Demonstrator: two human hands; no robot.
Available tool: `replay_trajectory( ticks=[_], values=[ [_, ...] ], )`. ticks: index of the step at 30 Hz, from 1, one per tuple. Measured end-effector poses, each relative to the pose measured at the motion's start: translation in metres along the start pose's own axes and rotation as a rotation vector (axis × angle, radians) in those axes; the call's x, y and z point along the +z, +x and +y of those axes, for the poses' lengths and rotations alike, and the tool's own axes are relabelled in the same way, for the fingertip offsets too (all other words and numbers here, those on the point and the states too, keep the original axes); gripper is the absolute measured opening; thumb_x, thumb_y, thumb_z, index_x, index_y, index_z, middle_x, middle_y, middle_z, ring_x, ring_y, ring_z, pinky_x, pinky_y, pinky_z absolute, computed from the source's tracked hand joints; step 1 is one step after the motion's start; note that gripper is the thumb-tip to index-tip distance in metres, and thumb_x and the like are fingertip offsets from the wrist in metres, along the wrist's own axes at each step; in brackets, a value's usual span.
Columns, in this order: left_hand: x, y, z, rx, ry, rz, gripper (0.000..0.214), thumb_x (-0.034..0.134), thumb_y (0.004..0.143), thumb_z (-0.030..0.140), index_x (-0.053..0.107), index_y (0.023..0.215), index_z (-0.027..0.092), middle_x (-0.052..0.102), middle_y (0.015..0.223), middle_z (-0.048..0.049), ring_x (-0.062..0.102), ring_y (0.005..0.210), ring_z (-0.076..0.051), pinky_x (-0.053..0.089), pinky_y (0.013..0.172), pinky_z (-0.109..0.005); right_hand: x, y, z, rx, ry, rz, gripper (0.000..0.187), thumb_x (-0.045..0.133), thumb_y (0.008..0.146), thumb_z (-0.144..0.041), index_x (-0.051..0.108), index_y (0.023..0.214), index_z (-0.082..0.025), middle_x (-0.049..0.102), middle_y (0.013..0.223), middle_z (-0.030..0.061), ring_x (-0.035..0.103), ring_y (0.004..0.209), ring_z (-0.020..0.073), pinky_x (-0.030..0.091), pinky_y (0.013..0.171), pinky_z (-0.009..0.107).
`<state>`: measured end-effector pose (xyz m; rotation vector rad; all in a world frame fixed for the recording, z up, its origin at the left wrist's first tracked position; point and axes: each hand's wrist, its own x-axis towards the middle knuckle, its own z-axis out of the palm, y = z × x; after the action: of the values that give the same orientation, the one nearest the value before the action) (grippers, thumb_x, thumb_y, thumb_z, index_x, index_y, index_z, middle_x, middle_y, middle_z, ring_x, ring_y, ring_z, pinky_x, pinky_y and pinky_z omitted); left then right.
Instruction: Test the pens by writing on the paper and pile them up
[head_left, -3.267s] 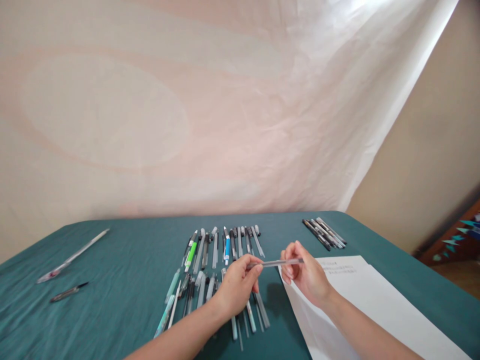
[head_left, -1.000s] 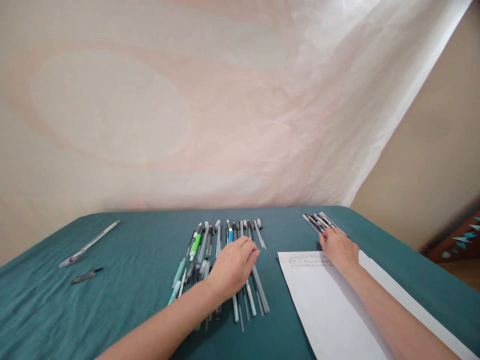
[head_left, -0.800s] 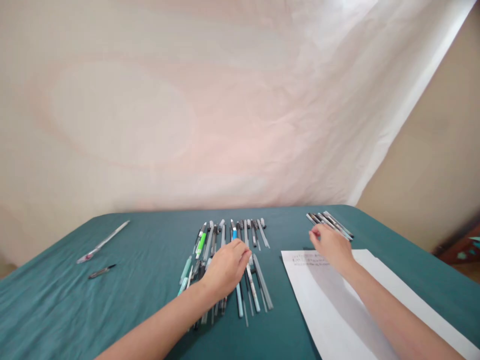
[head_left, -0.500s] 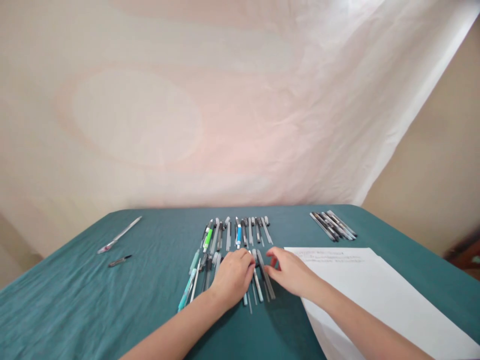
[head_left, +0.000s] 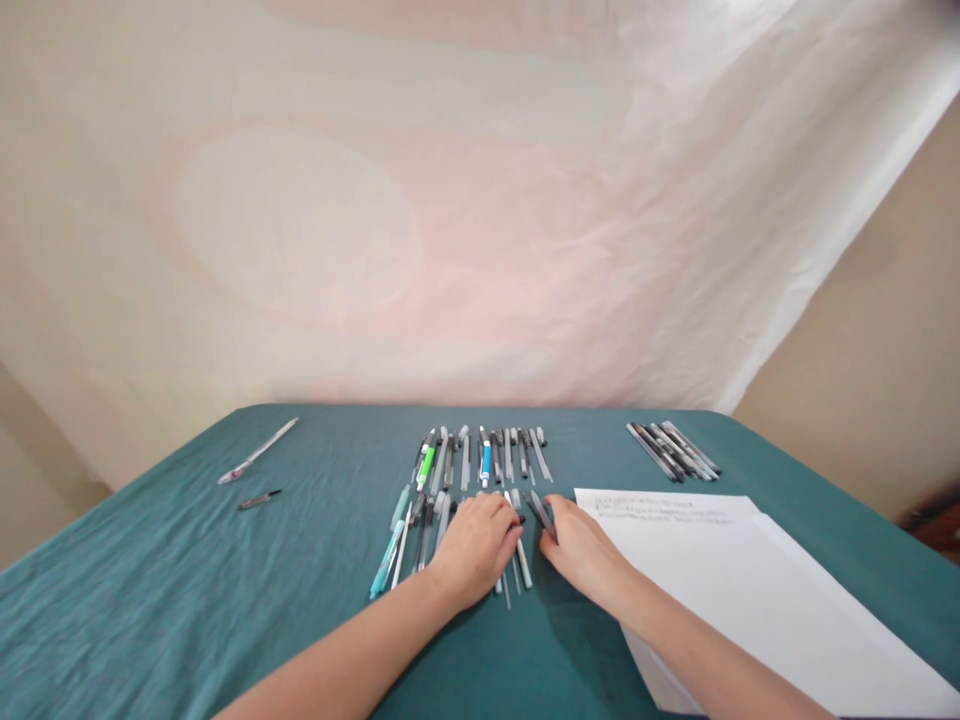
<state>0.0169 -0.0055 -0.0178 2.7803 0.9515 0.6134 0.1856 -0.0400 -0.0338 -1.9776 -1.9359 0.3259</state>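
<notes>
My right hand [head_left: 581, 545] pinches a grey pen [head_left: 540, 510] at the right end of the near row, beside the paper. Just left of it, my left hand [head_left: 480, 545] lies over the row with its fingers curled together. A small dark piece shows at its fingertips, too small to name. Below those fingers, a white pen [head_left: 523, 562] and thin refills stick out toward me. Left of my left hand lie a teal pen [head_left: 387, 560], a white stick [head_left: 401, 555] and several dark and clear pen parts; the hand covers some of the row.
Behind the hands runs a far row of pens, including a green one [head_left: 426, 467] and a blue one [head_left: 486, 465]. Several pens [head_left: 673, 450] lie grouped at the back right. White paper [head_left: 757, 610] covers the right front. A wrapped pen [head_left: 259, 452] and a short dark piece [head_left: 259, 499] lie left.
My right hand has closed on the grey pen at the row's right end, and the pen has shifted away from its neighbours. The left hand stays over the row. The view has shifted slightly.
</notes>
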Motion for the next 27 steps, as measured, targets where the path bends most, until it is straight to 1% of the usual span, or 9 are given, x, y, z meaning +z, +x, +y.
replay_trajectory(
  ticks=[4, 8, 10, 12, 16, 19, 23, 25, 27],
  values=[
    [-0.001, 0.0, 0.001, -0.004, -0.038, 0.0, 0.02, 0.037, 0.087, 0.025, 0.056, 0.091, 0.018, 0.054, 0.091, -0.0055, 0.049, 0.088, -0.019, 0.038, 0.079, -0.033, 0.0, 0.001, 0.005, 0.011, -0.057, 0.014, 0.022, 0.042, 0.071, -0.008, 0.052, 0.091, -0.014, 0.061, 0.088, 0.011, 0.058, 0.085, 0.0204, 0.038, 0.072, 0.026],
    [-0.001, -0.001, -0.001, -0.04, -0.164, 0.044, 0.019, 0.039, 0.086, 0.024, 0.056, 0.093, 0.018, 0.054, 0.094, -0.0059, 0.05, 0.091, -0.019, 0.038, 0.082, -0.033, 0.001, 0.005, 0.011, 0.005, 0.014, 0.041, 0.021, 0.045, 0.069, -0.01, 0.054, 0.087, -0.014, 0.061, 0.073, 0.0064, 0.058, 0.069, 0.018, 0.038, 0.062, 0.025],
    [0.0, -0.001, -0.002, -0.084, -0.294, 0.09, 0.019, 0.04, 0.085, 0.023, 0.056, 0.095, 0.018, 0.055, 0.096, -0.0061, 0.05, 0.091, -0.018, 0.038, 0.083, -0.032, -0.001, 0.007, 0.011, -0.023, 0.132, 0.065, 0.023, 0.046, 0.07, -0.012, 0.056, 0.091, -0.015, 0.058, 0.065, 0.0023, 0.055, 0.06, 0.0154, 0.037, 0.058, 0.024],
    [0.002, 0.0, -0.002, -0.177, -0.477, 0.117, 0.021, 0.042, 0.084, 0.025, 0.055, 0.099, 0.018, 0.056, 0.095, -0.006, 0.053, 0.085, -0.017, 0.04, 0.079, -0.03, -0.005, 0.006, 0.009, -0.069, 0.301, 0.084, 0.026, 0.046, 0.072, -0.016, 0.055, 0.097, -0.016, 0.056, 0.063, -0.0005, 0.052, 0.055, 0.0129, 0.037, 0.054, 0.022],
    [0.005, 0.005, 0.002, -0.406, -0.923, 0.037, 0.032, 0.045, 0.081, 0.033, 0.052, 0.106, 0.013, 0.058, 0.082, -0.0044, 0.054, 0.063, -0.013, 0.043, 0.059, -0.025, -0.013, -0.001, -0.005, -0.131, 0.608, 0.053, 0.029, 0.047, 0.077, -0.024, 0.052, 0.105, -0.017, 0.057, 0.068, -0.0019, 0.047, 0.05, 0.0095, 0.035, 0.048, 0.02],
    [0.005, 0.008, 0.003, -0.44, -1.073, 0.034, 0.03, 0.047, 0.08, 0.037, 0.057, 0.094, 0.012, 0.057, 0.073, -0.0014, 0.05, 0.06, -0.011, 0.039, 0.056, -0.022, -0.014, -0.007, -0.013, -0.17, 0.691, 0.017, 0.029, 0.048, 0.078, -0.026, 0.052, 0.106, -0.018, 0.054, 0.064, -0.0032, 0.044, 0.05, 0.0089, 0.033, 0.047, 0.02],
    [0.003, 0.009, 0.002, -0.476, -1.089, 0.092, 0.028, 0.051, 0.077, 0.041, 0.054, 0.076, 0.014, 0.051, 0.062, 0.0024, 0.047, 0.057, -0.01, 0.037, 0.055, -0.021, -0.01, -0.011, -0.016, -0.181, 0.732, 0.006, 0.029, 0.051, 0.078, -0.027, 0.052, 0.106, -0.019, 0.05, 0.061, -0.0047, 0.043, 0.05, 0.0085, 0.034, 0.047, 0.02],
    [0.003, 0.009, 0.001, -0.473, -1.122, 0.107, 0.028, 0.051, 0.077, 0.042, 0.051, 0.074, 0.014, 0.052, 0.063, 0.0021, 0.048, 0.059, -0.01, 0.038, 0.057, -0.021, -0.009, -0.011, -0.015, -0.184, 0.772, -0.004, 0.029, 0.052, 0.078, -0.028, 0.053, 0.105, -0.019, 0.05, 0.062, -0.0044, 0.044, 0.05, 0.0081, 0.035, 0.046, 0.019],
    [0.002, 0.009, 0.002, -0.473, -1.205, 0.113, 0.028, 0.049, 0.078, 0.044, 0.048, 0.076, 0.016, 0.056, 0.07, 0.0002, 0.053, 0.065, -0.012, 0.04, 0.061, -0.023, -0.01, -0.008, -0.012, -0.153, 0.862, -0.019, 0.03, 0.053, 0.078, -0.033, 0.053, 0.105, -0.019, 0.052, 0.063, -0.0039, 0.044, 0.047, 0.0074, 0.035, 0.043, 0.019]
  ],
)
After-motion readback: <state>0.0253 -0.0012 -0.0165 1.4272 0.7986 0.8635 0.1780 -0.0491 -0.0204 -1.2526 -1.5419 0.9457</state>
